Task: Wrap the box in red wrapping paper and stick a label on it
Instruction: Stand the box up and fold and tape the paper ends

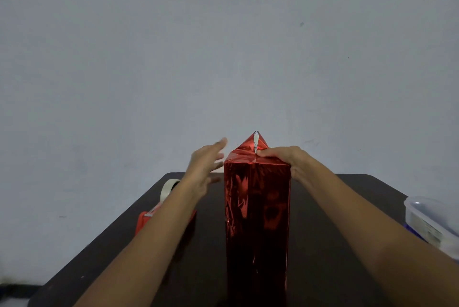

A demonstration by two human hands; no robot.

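Folding the top flap of the wrapped box

The box stands upright on the table. The right hand presses the paper at its top edge, fingers curled over it; the left hand is spread, apart from it. The foil looks slippery and creases easily, so hold by the stiff corners.

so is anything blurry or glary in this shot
Head view: the left hand is motion-blurred, its fingertips smeared; the right hand on the box is sharp. Head view: the box's red foil throws bright streaky glare near its top, while its lower part and the table sit dark. The tub at the right edge is soft and cut off.
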